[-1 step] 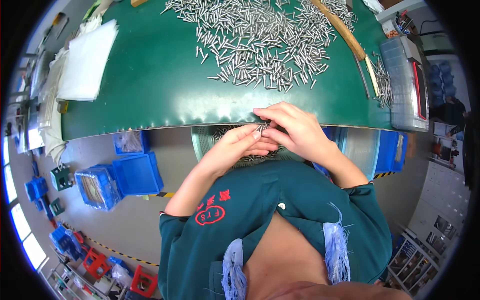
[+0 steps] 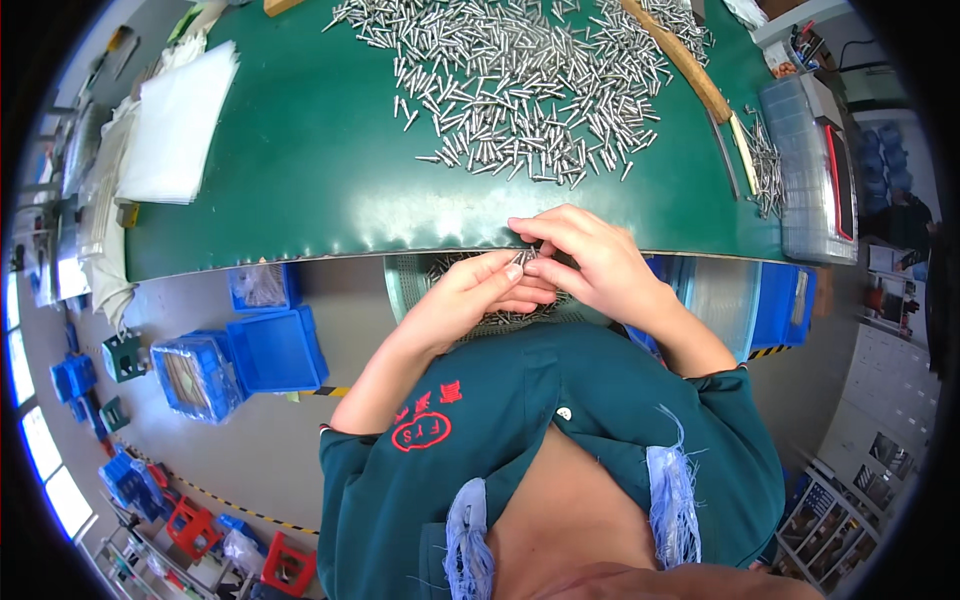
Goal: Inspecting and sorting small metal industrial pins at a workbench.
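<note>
My left hand (image 2: 470,298) is closed, its thumb and fingers pinching a few small silvery metal pins (image 2: 522,257) at the table's front edge. Right beside it, my right hand (image 2: 597,262) curls over the same pins. Its thumb and fingertips reach them, but whether it grips any is hidden. Beneath both hands, a pale green basket (image 2: 402,284) holds more of these pins, partly covered by my hands. Farther off on the green table (image 2: 300,190) lies a wide loose heap of the pins (image 2: 530,90), each thick at one end and thin at the other.
A wooden stick (image 2: 690,70) lies across the heap's right side. Near it are a small pile of thin pins (image 2: 765,165) and a clear plastic case (image 2: 795,150). White sheets (image 2: 178,125) lie at the left. Blue bins (image 2: 275,350) stand on the floor below.
</note>
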A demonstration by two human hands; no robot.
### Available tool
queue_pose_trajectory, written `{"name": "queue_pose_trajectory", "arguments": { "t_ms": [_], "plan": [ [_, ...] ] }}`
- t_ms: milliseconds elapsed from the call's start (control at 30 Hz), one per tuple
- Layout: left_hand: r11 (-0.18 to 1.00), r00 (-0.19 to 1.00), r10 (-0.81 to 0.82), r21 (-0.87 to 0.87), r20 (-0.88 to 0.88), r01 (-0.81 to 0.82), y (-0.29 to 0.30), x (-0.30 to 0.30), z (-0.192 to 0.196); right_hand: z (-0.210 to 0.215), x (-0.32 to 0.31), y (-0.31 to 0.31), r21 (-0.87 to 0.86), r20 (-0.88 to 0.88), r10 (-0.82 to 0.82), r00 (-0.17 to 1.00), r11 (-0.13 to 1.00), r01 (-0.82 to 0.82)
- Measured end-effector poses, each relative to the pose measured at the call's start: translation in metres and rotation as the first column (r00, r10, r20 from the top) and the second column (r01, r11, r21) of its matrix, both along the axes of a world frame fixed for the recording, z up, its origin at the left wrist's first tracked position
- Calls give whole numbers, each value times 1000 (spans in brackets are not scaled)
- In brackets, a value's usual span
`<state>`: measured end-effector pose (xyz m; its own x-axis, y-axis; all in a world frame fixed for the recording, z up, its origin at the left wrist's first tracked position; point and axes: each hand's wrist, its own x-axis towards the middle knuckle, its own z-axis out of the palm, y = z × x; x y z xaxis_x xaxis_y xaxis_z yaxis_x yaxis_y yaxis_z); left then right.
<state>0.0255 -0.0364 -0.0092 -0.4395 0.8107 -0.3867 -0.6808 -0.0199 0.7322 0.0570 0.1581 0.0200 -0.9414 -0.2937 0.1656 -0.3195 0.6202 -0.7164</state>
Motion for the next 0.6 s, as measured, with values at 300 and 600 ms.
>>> {"name": "queue_pose_trajectory", "arguments": {
  "t_ms": [300,600],
  "plan": [
    [998,976,63,18,-208,-60,-2,-12,12,5,-17,2,-336,163,2,987,940,53],
    [994,966,107,33,-234,-102,-2,-16,10,4,-23,1,-349,154,-39,987,933,92]
  ]
}}
